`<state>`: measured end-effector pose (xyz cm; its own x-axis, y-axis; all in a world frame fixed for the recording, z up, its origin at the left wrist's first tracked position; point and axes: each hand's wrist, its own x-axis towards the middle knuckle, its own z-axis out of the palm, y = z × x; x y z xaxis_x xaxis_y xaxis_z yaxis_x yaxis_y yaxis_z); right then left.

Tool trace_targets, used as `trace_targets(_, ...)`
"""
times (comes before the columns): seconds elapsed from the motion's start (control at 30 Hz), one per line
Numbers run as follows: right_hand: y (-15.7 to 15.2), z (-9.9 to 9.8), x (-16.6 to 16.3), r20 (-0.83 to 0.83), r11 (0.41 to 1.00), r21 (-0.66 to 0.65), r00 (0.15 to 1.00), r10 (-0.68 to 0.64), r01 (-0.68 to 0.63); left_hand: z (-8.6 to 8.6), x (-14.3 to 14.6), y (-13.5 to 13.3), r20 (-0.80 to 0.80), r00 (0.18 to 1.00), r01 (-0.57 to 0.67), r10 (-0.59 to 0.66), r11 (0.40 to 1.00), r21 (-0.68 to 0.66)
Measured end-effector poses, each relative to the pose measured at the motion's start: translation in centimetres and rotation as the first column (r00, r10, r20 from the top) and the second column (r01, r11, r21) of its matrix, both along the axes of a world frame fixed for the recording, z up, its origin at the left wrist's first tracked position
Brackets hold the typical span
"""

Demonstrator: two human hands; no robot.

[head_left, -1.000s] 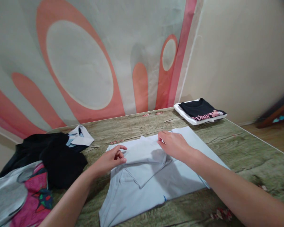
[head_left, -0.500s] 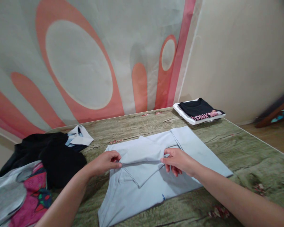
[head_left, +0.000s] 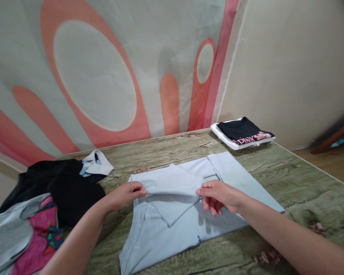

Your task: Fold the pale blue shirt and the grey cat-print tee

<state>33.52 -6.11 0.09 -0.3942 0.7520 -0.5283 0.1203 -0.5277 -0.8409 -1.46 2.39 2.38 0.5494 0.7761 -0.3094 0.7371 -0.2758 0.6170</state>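
Note:
A pale blue-white shirt (head_left: pixel 183 229) lies partly folded on the wood-patterned table, one side turned over its middle and a sleeve lying across it. My left hand (head_left: pixel 134 191) pinches the edge of the turned-over flap at its left end. At the flap's right end, my right hand (head_left: pixel 216 194) grips the same edge between thumb and forefinger, the other fingers curled loosely below. Between the two hands the edge is raised a little off the cloth beneath, leaving a shadow under it. A small blue mark shows on the shirt's near edge.
On the left is a heap of clothes: a black garment (head_left: pixel 71 191) with a white collar (head_left: pixel 101 162), and a grey and pink printed garment (head_left: pixel 40 244). Folded shirts (head_left: pixel 243 133), black on white, sit at the table's far right corner. A patterned wall (head_left: pixel 151 68) rises behind the table (head_left: pixel 292 191).
The flap's edge between my hands has lifted slightly, and my right hand has shifted a little to the right. Both hands keep their hold.

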Motion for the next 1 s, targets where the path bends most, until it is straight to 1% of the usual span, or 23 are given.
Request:
trace_targets(0.17,0.1,-0.2,0.4,0.047,0.997,0.000,0.996,0.080,-0.080,0.4,0.2,-0.1,-0.060,0.998,0.021,-0.022,1.000,-0.011)
trace_targets(0.27,0.1,-0.2,0.7,0.047,0.995,0.008,0.994,0.097,-0.098,0.6,0.3,-0.1,-0.086,0.996,0.029,-0.030,1.000,-0.012)
trace_targets(0.4,0.1,-0.3,0.7,0.014,0.992,0.025,0.993,0.120,-0.120,0.7,0.2,-0.1,-0.099,0.991,0.085,-0.086,0.996,-0.008)
trace_targets(0.47,0.0,-0.5,0.5,0.024,0.992,0.034,0.992,0.123,-0.123,0.8,0.3,0.0,-0.106,0.990,0.099,-0.098,0.995,0.006)
trace_targets(0.57,-0.1,-0.8,0.5,0.104,0.992,0.047,0.988,0.111,-0.116,0.9,0.3,0.0,-0.108,0.991,0.082,-0.080,0.996,0.017)
trace_targets(0.67,-0.1,-0.5,1.1,0.257,0.980,0.079,0.953,0.158,-0.184,0.8,0.2,0.0,-0.093,0.994,0.058,-0.056,0.998,0.017)
trace_targets(0.7,0.1,-0.1,1.4,0.328,0.973,0.114,0.932,0.153,-0.200,0.7,0.1,0.0,-0.083,0.995,0.056,-0.054,0.998,0.017)
trace_targets(0.73,0.2,0.2,1.7,0.405,0.963,0.177,0.907,0.115,-0.201,0.6,0.0,0.0,-0.073,0.996,0.062,-0.060,0.998,0.018)
trace_targets(0.77,0.5,0.7,1.8,0.480,0.943,0.271,0.876,0.040,-0.192,0.6,0.0,0.0,-0.064,0.996,0.071,-0.069,0.997,0.023)
trace_targets(0.8,0.9,1.1,1.9,0.542,0.904,0.385,0.839,-0.059,-0.186,0.5,0.0,0.0,-0.060,0.995,0.081,-0.079,0.996,0.032)
trace_targets(0.87,2.0,1.9,1.4,0.611,0.773,0.593,0.751,-0.250,-0.225,0.5,0.2,0.0,-0.072,0.994,0.087,-0.082,0.994,0.069)
trace_targets(0.9,2.7,2.1,0.9,0.630,0.704,0.656,0.711,-0.314,-0.270,0.6,0.3,-0.1,-0.082,0.994,0.082,-0.075,0.992,0.093)
trace_targets(0.93,3.4,2.2,0.2,0.647,0.653,0.688,0.675,-0.354,-0.318,0.7,0.4,-0.1,-0.090,0.994,0.078,-0.068,0.990,0.118)
trace_targets(0.97,4.1,2.1,-0.5,0.664,0.621,0.698,0.648,-0.374,-0.357,0.8,0.6,-0.2,-0.092,0.994,0.074,-0.062,0.987,0.141)
trace_targets(1.0,4.9,1.8,-1.4,0.680,0.610,0.695,0.623,-0.387,-0.379,1.0,0.7,-0.2,-0.085,0.994,0.077,-0.064,0.984,0.158)
